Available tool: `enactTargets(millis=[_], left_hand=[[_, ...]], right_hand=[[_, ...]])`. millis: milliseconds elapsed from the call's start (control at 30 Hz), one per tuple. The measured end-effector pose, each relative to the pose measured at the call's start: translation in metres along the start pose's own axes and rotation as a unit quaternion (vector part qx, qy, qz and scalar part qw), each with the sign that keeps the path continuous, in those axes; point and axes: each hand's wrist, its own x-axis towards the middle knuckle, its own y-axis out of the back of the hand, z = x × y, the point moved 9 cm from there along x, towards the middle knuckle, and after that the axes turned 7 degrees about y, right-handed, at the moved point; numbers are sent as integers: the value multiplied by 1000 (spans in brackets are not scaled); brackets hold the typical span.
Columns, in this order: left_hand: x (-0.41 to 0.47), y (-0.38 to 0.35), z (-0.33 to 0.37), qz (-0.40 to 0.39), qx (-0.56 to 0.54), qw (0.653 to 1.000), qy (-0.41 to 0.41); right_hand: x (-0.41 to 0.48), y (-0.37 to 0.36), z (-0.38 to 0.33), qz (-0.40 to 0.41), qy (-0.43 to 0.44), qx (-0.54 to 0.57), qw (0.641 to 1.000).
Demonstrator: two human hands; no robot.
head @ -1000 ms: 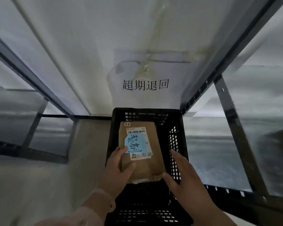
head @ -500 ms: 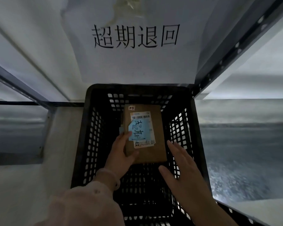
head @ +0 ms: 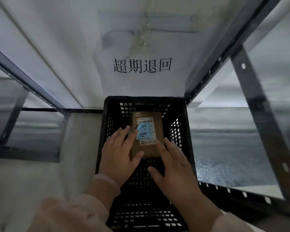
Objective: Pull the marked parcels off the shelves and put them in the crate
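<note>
Inside crate [head: 188, 139], parcel [head: 158, 129] by far wall; left hand [head: 119, 156], right hand [head: 176, 166] along its edges, grips released.

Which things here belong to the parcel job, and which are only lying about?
For the job:
- brown parcel with a blue marked label, lying in the black crate
- left hand and right hand, fingers straight, over the parcel

Only standing about:
- paper sign with printed characters, above the crate
- metal shelf frame at the sides

Parcel [head: 149, 150] near-left corner under left hand [head: 119, 154]; crate [head: 141, 99] near end cut off; label [head: 146, 131] print illegible.
</note>
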Motion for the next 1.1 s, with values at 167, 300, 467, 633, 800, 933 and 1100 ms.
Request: enactTargets(millis=[167,300,467,633,800,933,1100], left_hand=[[-47,103,53,27,29,997,-71],[-86,184,100,70,58,988,-122],[-153,260,167,124,52,973,-189],[-223,296,252,142,36,945,-293],[-285,315,345,169,17,904,-393],[-318,321,428,177,21,876,-448],[-356,308,531,200,12,848,-492]], right_hand=[[-36,83,-65,54,54,-37,996],[-86,152,-120,123,92,-67,986],[-178,222,-161,202,82,-95,971],[-275,290,-172,275,22,-147,950],[-365,368,-159,353,-30,-193,915],[-429,424,-136,397,-39,-215,892],[-515,480,-88,446,-60,-243,859]])
